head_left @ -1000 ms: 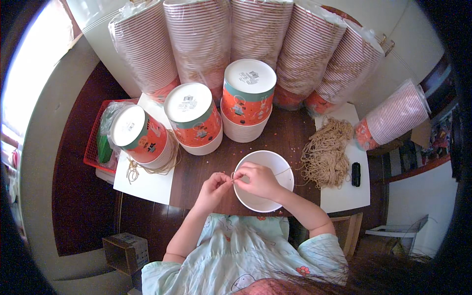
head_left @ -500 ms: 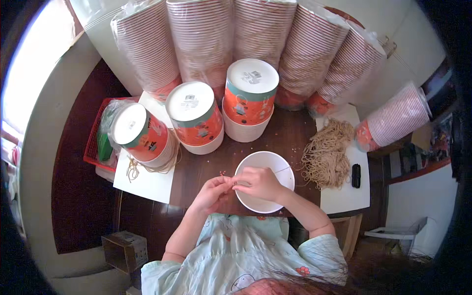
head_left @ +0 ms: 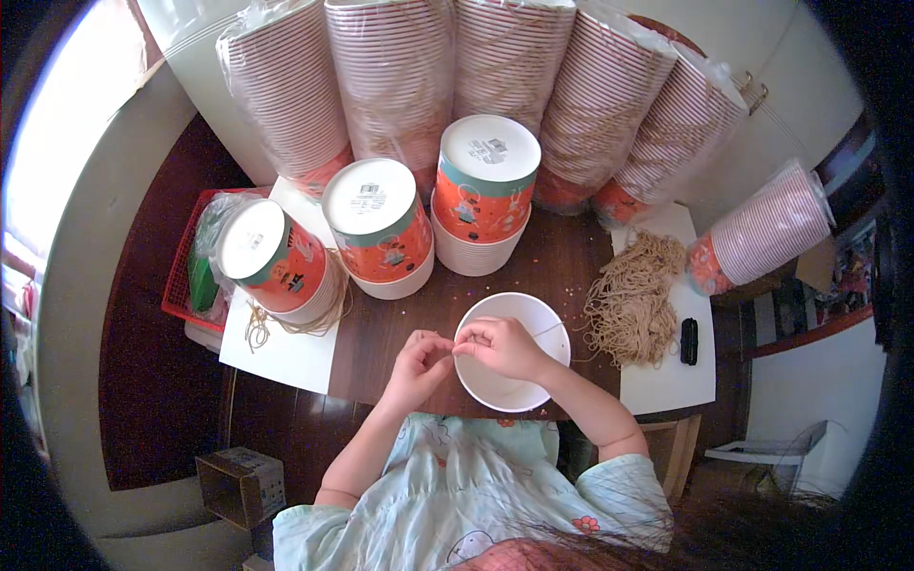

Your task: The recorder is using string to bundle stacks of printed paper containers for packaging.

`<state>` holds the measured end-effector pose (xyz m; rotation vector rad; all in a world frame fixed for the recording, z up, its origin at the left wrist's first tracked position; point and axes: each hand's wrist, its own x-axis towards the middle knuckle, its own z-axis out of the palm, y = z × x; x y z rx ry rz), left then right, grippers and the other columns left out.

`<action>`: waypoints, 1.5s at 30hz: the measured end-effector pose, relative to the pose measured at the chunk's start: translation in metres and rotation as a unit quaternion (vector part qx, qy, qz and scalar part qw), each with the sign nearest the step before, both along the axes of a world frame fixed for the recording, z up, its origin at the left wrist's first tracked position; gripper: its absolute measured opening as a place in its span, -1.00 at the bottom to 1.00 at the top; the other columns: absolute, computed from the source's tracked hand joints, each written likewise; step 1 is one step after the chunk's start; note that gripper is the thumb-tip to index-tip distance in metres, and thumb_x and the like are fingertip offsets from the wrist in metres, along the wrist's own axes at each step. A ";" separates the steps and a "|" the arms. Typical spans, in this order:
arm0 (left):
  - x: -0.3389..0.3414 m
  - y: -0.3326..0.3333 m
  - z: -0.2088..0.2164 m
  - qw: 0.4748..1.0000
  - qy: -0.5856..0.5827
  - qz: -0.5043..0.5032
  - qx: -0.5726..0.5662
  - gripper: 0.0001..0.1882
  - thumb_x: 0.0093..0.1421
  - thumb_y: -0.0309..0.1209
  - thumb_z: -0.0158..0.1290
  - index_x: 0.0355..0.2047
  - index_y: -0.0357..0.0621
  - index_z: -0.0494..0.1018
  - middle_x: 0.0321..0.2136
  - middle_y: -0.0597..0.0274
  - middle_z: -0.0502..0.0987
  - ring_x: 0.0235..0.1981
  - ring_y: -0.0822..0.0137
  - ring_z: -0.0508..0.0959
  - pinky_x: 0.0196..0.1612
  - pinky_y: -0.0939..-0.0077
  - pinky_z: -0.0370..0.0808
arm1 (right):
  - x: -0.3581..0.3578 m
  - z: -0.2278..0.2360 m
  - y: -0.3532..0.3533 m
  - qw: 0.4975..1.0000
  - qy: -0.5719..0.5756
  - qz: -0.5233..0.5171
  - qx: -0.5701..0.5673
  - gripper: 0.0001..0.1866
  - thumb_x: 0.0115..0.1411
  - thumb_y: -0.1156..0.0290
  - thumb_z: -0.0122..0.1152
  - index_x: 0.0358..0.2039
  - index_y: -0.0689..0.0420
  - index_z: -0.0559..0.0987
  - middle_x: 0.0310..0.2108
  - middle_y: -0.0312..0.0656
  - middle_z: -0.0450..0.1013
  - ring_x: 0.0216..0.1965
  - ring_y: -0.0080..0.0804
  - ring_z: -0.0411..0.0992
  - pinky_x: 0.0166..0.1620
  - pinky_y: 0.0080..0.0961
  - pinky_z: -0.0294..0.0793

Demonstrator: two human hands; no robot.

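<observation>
A white round bowl (head_left: 557,366) stands near the table's front edge. My right hand (head_left: 505,349) is over its left side, fingers pinched together. Just left of the rim, my left hand (head_left: 416,367) is closed too, thumb and forefinger meeting the right hand's fingertips. Whatever lies between the fingertips is too small to make out. A thin pale strand or stick (head_left: 549,329) shows inside the bowl near its right rim. To the right lies a large heap of tan cords (head_left: 633,300), apart from both hands.
Upside-down printed paper tubs stand in stacks behind my hands: left (head_left: 286,262), middle (head_left: 381,233) and right (head_left: 486,195). Tall plastic-wrapped tub stacks (head_left: 386,76) line the back. A black object (head_left: 688,341) lies beside the cords. At left sits a red basket (head_left: 181,262).
My left hand's fingers have shifted slightly and curled up more. The right hand has moved only a little. The bowl and stacks stand where they were.
</observation>
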<state>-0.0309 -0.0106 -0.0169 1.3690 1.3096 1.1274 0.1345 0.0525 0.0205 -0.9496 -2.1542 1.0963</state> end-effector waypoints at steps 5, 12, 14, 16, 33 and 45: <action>-0.002 0.002 0.004 0.999 0.008 -0.031 0.024 -0.91 -0.03 -0.55 0.07 -0.47 -0.24 0.39 -0.38 0.26 0.36 -0.39 0.50 0.36 -0.35 0.70 0.29 | 0.001 0.000 0.003 0.996 -0.002 0.013 -0.083 -0.92 -0.02 0.45 0.20 -0.51 0.16 0.51 -0.58 -0.31 0.38 -0.58 -0.57 0.32 -0.50 -0.62 0.31; -0.001 0.003 0.002 0.962 -0.252 -0.056 -0.085 -0.96 0.04 -0.58 0.00 -0.47 -0.22 0.36 -0.49 0.36 0.43 -0.43 0.55 0.38 -0.32 0.69 0.33 | 0.003 -0.005 0.006 0.999 0.039 0.019 0.026 -0.93 0.00 0.48 0.16 -0.50 0.18 0.47 -0.54 -0.30 0.37 -0.56 -0.59 0.31 -0.48 -0.65 0.31; -0.003 0.003 0.001 0.967 -0.235 -0.049 -0.088 -0.96 0.04 -0.57 0.00 -0.46 -0.22 0.36 -0.50 0.37 0.42 -0.44 0.57 0.38 -0.33 0.71 0.32 | 0.002 0.004 0.005 0.993 -0.026 0.026 -0.111 -0.94 0.03 0.48 0.13 -0.48 0.18 0.45 -0.53 -0.33 0.37 -0.54 -0.64 0.29 -0.45 -0.68 0.31; -0.003 0.004 0.001 0.971 -0.218 -0.045 -0.090 -0.95 0.05 -0.57 0.00 -0.45 -0.23 0.36 -0.50 0.39 0.42 -0.45 0.59 0.37 -0.34 0.72 0.31 | 0.003 0.000 0.005 0.990 -0.013 0.026 -0.135 -0.94 0.05 0.48 0.11 -0.48 0.18 0.45 -0.54 -0.35 0.36 -0.53 -0.67 0.28 -0.45 -0.70 0.30; 0.003 0.003 0.000 0.989 -0.127 0.067 -0.038 -0.93 0.08 -0.50 0.03 -0.44 -0.26 0.42 -0.55 0.42 0.43 -0.53 0.65 0.34 -0.46 0.77 0.29 | 0.002 -0.001 0.006 0.982 -0.014 0.066 -0.176 -0.92 0.09 0.47 0.06 -0.47 0.20 0.44 -0.54 -0.35 0.37 -0.47 -0.65 0.31 -0.39 -0.66 0.31; -0.002 0.003 -0.012 0.994 -0.089 0.052 -0.048 -0.93 0.11 -0.47 0.01 -0.45 -0.22 0.40 -0.53 0.44 0.40 -0.50 0.64 0.32 -0.42 0.76 0.29 | 0.004 0.001 0.007 0.978 0.015 0.059 -0.198 -0.90 0.08 0.45 0.05 -0.47 0.22 0.43 -0.56 -0.25 0.41 -0.47 -0.54 0.36 -0.35 -0.55 0.35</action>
